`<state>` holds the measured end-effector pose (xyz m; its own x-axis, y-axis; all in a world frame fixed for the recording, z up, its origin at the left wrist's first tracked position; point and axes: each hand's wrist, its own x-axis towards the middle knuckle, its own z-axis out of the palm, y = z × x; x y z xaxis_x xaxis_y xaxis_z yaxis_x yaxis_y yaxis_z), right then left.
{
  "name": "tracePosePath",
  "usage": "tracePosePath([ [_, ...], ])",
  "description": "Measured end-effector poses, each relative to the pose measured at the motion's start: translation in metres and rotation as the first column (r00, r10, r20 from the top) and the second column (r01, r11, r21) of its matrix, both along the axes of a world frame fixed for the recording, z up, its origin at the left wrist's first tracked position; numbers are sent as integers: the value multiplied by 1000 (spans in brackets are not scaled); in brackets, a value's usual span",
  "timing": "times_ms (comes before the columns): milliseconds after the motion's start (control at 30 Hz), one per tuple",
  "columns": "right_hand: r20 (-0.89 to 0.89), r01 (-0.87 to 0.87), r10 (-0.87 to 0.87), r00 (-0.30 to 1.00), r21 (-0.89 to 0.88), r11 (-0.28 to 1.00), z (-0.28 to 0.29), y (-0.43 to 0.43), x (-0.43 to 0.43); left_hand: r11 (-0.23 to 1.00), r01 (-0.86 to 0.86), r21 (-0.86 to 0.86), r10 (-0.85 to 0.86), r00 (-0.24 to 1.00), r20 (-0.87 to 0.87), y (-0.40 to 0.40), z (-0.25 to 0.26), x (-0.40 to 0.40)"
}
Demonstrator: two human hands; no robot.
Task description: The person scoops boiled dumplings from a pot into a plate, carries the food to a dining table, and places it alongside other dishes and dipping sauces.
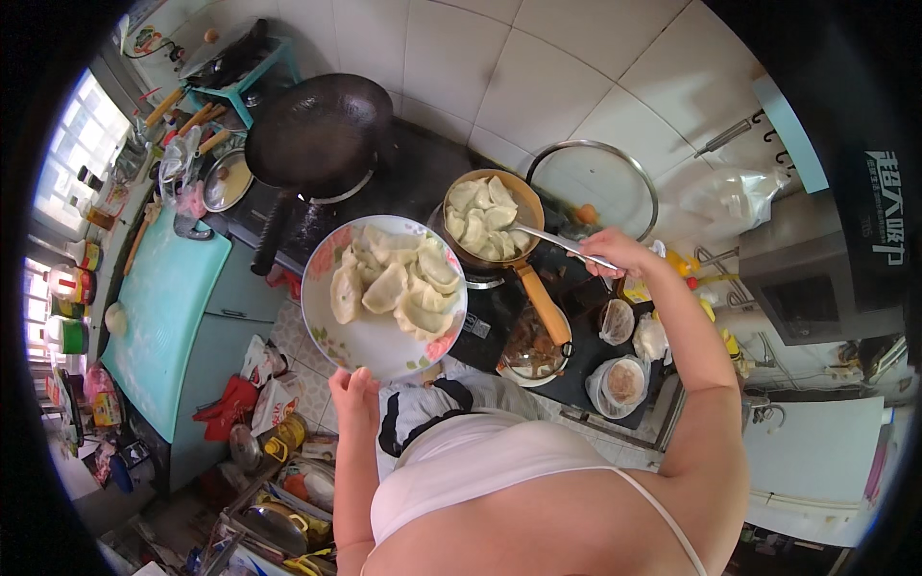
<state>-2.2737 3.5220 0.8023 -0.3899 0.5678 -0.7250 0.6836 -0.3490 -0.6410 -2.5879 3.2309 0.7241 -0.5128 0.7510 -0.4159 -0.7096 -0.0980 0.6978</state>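
Note:
My left hand (354,389) grips the near rim of a white plate with pink flowers (382,353). Several pale dumplings (387,288) lie on it, mostly on the far half. In my right hand (616,252) is the metal handle of a utensil (558,237). Its far end is hidden among the dumplings (482,219) in a small tan saucepan (533,194). The saucepan sits on the stove (432,162), its wooden handle (542,302) pointing towards me. The plate is held just left of the pan, in front of the stove.
A dark wok (317,137) occupies the left burner, its handle jutting towards me. A glass lid (598,180) leans on the tiled wall behind the saucepan. Right of it are bowls in plastic (623,381) and a covered dish (529,353). A floured turquoise board (169,309) covers the left counter.

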Motion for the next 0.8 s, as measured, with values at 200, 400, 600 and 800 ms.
tracePosePath([
  [200, -44, 35, -37, 998, -50, 998, -10, -11, 0, 999, -1, 46, 1, 1000, 0, -2, -4, -3],
  [400, -62, 116, -114, 992, 28, 993, -22, -32, 4, 998, 4, 60, -4, 1000, -2, 1, -2, -5],
  [600, -94, 189, -182, 979, 69, 980, -26, -47, 7, 997, 47, 55, -48, 999, 13, 2, -2, -8],
  [800, -136, 259, -253, 958, 31, 965, -21, -59, 15, 997, 64, 49, -64, 998, -1, 4, 2, -6],
])
